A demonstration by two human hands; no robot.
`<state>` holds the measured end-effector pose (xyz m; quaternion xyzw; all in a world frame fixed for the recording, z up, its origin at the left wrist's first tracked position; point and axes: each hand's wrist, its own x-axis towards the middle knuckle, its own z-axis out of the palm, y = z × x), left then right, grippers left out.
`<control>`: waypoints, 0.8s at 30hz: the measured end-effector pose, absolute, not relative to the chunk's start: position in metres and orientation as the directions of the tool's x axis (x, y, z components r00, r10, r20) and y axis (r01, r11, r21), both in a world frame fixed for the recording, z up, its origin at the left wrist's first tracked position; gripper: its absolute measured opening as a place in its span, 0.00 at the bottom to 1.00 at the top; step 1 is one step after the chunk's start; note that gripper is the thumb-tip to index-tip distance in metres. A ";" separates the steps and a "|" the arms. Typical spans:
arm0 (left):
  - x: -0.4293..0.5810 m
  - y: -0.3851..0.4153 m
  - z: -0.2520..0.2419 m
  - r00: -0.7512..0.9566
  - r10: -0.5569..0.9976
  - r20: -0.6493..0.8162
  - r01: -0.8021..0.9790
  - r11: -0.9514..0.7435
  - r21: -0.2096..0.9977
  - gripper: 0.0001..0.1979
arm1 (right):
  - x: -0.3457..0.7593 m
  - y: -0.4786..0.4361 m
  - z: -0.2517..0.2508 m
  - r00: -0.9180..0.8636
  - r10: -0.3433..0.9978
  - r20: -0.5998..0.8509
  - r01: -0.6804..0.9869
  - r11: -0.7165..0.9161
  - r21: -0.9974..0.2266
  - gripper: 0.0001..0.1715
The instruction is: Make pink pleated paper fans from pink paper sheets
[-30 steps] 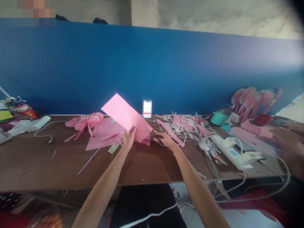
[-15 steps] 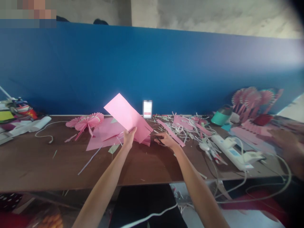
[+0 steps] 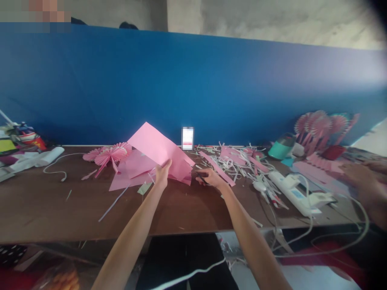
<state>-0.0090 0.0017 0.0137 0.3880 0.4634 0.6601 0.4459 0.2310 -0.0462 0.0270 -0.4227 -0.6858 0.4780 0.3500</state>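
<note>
My left hand (image 3: 162, 174) is closed on a large sheet of pink paper (image 3: 157, 146), thumb on top, and holds it tilted above the table. At the sheet's right corner, my right hand (image 3: 210, 177) grips a pair of dark scissors (image 3: 200, 174), whose blades are close to the paper's edge. I cannot tell whether the blades touch it. Under and behind the held sheet lie more pink sheets (image 3: 121, 179). To their left rests a folded pink paper fan (image 3: 113, 155).
Paper strips and scraps (image 3: 238, 163) cover the table right of centre. Farther right lie a white power strip (image 3: 294, 193) with cords, a teal cup-like object (image 3: 281, 147) and several pink rosettes (image 3: 322, 123). Another person's hand (image 3: 363, 177) is at the right edge. A blue partition (image 3: 187, 84) stands behind.
The pink sheet has dipped and shifted slightly left with my left hand. My right hand with the scissors has barely moved. The other person's hand at the right has shifted.
</note>
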 end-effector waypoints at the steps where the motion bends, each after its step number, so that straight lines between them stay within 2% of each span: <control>1: -0.008 0.001 0.014 -0.292 0.948 0.124 -0.230 -0.195 0.953 0.23 | 0.231 -0.046 0.026 -0.397 0.914 0.081 0.247 0.192 -0.950 0.31; 5: -0.004 -0.003 0.015 -0.221 0.956 0.191 -0.243 -0.244 0.939 0.22 | 0.232 -0.044 0.025 -0.385 0.917 0.102 0.257 0.213 -0.943 0.31; 12: 0.001 -0.013 0.023 -0.170 0.971 0.167 -0.241 -0.205 0.949 0.23 | 0.227 -0.046 0.026 -0.390 0.915 0.105 0.212 0.200 -0.957 0.24; 18: 0.005 -0.017 0.022 -0.094 0.983 0.160 -0.158 -0.173 0.972 0.24 | 0.225 -0.044 0.024 -0.390 0.914 0.111 0.172 0.190 -0.967 0.28; 24: 0.007 -0.015 0.019 -0.127 0.983 0.132 -0.078 -0.142 0.987 0.24 | 0.224 -0.046 0.028 -0.380 0.918 0.112 0.158 0.183 -0.970 0.29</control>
